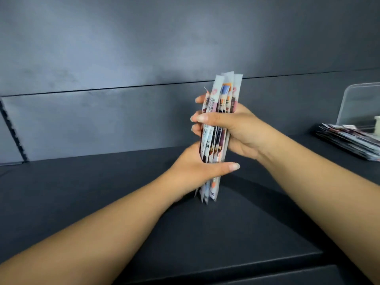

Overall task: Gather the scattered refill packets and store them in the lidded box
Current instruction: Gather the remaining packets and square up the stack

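A bundle of several long, narrow refill packets (223,93) stands upright on end, its lower tips touching the dark table (102,192). My right hand (236,128) is wrapped around the bundle's upper middle. My left hand (195,169) grips it lower down, thumb across the front. At the far right a clear plastic box (359,103) with its lid up stands on the table, partly cut off by the frame edge. In front of it lies a flat stack of more packets (349,140).
A dark padded wall (123,58) rises behind the table, with a horizontal seam. The table's front edge (226,266) runs across the bottom of the view.
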Demonstrator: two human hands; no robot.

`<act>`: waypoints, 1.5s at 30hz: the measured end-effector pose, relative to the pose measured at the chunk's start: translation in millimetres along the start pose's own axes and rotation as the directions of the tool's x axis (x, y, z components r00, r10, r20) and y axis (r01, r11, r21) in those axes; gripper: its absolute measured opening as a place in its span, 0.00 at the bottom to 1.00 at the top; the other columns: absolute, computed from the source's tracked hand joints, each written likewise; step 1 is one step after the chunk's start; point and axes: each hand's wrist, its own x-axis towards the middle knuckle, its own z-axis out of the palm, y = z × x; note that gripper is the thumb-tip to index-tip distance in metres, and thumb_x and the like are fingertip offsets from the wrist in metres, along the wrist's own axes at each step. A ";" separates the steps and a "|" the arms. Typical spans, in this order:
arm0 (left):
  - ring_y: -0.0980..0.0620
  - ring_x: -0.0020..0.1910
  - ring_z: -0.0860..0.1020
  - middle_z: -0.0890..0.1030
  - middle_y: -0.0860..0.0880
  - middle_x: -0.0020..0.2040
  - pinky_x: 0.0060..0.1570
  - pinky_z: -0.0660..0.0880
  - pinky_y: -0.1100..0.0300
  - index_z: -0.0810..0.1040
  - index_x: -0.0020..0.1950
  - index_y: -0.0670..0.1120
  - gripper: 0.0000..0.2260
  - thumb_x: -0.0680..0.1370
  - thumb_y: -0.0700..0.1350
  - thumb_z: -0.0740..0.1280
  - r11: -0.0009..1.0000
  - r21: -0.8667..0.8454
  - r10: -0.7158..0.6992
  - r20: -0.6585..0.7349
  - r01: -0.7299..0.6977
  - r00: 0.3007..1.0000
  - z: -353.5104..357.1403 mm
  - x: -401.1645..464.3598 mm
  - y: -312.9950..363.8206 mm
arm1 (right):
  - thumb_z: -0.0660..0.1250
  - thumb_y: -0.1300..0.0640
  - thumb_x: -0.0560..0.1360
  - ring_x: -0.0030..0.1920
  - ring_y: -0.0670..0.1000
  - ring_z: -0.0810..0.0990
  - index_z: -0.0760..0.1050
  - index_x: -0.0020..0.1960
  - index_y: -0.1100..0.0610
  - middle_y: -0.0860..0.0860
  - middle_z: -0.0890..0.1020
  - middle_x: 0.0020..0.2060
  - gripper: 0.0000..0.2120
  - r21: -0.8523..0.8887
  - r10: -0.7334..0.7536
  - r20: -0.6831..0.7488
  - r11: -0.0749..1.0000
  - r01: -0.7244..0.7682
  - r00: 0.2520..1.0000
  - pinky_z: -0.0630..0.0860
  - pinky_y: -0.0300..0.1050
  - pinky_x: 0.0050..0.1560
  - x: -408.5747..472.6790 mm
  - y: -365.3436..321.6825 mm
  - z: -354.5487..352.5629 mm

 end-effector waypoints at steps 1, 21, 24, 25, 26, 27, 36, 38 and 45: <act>0.62 0.47 0.78 0.79 0.58 0.45 0.49 0.75 0.70 0.72 0.50 0.54 0.15 0.69 0.42 0.73 1.000 -0.007 -0.007 0.022 0.007 1.000 0.9 -0.6 -1.4 | 0.66 0.70 0.69 0.31 0.47 0.80 0.74 0.45 0.55 0.50 0.80 0.31 0.12 0.013 0.011 0.012 1.000 -0.011 1.000 0.80 0.40 0.42 -0.1 1.9 -0.9; 0.57 0.18 0.66 0.67 0.51 0.21 0.23 0.64 0.66 0.67 0.41 0.44 0.09 0.64 0.34 0.61 0.729 -0.567 -0.104 0.462 0.384 0.881 28.3 -4.2 27.7 | 0.79 0.45 0.48 0.30 0.48 0.78 0.81 0.39 0.53 0.50 0.84 0.32 0.22 0.052 0.072 0.058 0.996 -0.075 0.996 0.72 0.38 0.31 -37.9 -5.5 -44.4; 0.57 0.20 0.68 0.69 0.51 0.22 0.24 0.67 0.66 0.73 0.35 0.44 0.04 0.62 0.38 0.63 0.696 -0.543 -0.087 0.585 0.469 0.806 54.6 -7.1 45.8 | 0.80 0.44 0.47 0.32 0.49 0.78 0.82 0.36 0.52 0.49 0.84 0.31 0.22 0.012 0.074 0.036 0.997 -0.075 0.997 0.74 0.40 0.35 -61.8 -18.9 -64.7; 0.56 0.21 0.70 0.70 0.50 0.23 0.25 0.69 0.65 0.73 0.38 0.44 0.06 0.62 0.38 0.64 0.698 -0.538 -0.092 0.586 0.472 0.805 66.9 -6.7 52.3 | 0.80 0.48 0.50 0.32 0.48 0.79 0.81 0.37 0.53 0.48 0.84 0.30 0.19 -0.006 0.072 0.020 0.997 -0.072 0.997 0.75 0.41 0.34 -70.5 -26.1 -72.9; 0.55 0.22 0.72 0.72 0.49 0.24 0.27 0.72 0.64 0.71 0.41 0.44 0.09 0.62 0.37 0.65 0.706 -0.535 -0.099 0.575 0.465 0.812 81.0 -4.4 59.1 | 0.79 0.55 0.53 0.31 0.46 0.81 0.79 0.38 0.54 0.48 0.83 0.29 0.16 -0.028 0.068 -0.001 0.997 -0.068 0.998 0.78 0.40 0.33 -80.4 -35.8 -81.6; 0.54 0.25 0.75 0.75 0.48 0.26 0.29 0.75 0.62 0.71 0.43 0.44 0.11 0.62 0.36 0.66 0.724 -0.525 -0.111 0.551 0.447 0.827 95.6 -1.1 65.6 | 0.76 0.60 0.59 0.31 0.45 0.82 0.76 0.40 0.55 0.48 0.83 0.28 0.12 -0.054 0.062 -0.025 0.997 -0.063 0.998 0.79 0.39 0.33 -89.8 -46.1 -90.8; 0.53 0.36 0.82 0.83 0.49 0.34 0.42 0.80 0.57 0.78 0.45 0.47 0.06 0.69 0.44 0.70 0.850 -0.457 -0.181 0.211 0.261 0.961 245.4 41.1 110.3 | 0.68 0.62 0.70 0.33 0.42 0.81 0.73 0.44 0.51 0.45 0.81 0.32 0.08 -0.211 -0.026 -0.250 0.977 -0.029 0.968 0.78 0.37 0.35 -163.4 -101.3 -199.9; 0.53 0.31 0.81 0.82 0.49 0.30 0.33 0.80 0.60 0.78 0.44 0.45 0.03 0.72 0.42 0.67 0.833 -0.483 -0.187 0.213 0.270 0.959 263.5 45.4 117.3 | 0.68 0.63 0.71 0.32 0.41 0.80 0.72 0.45 0.51 0.46 0.79 0.34 0.09 -0.177 -0.001 -0.248 0.983 -0.044 0.969 0.77 0.35 0.32 -171.5 -106.7 -214.7; 0.54 0.27 0.80 0.81 0.50 0.28 0.28 0.77 0.62 0.73 0.54 0.48 0.09 0.75 0.40 0.65 0.848 -0.460 -0.185 0.207 0.262 0.961 296.5 67.9 121.0 | 0.67 0.65 0.70 0.36 0.47 0.80 0.70 0.48 0.51 0.49 0.79 0.38 0.13 -0.113 0.056 -0.239 0.990 -0.085 0.969 0.79 0.39 0.33 -184.9 -114.1 -259.0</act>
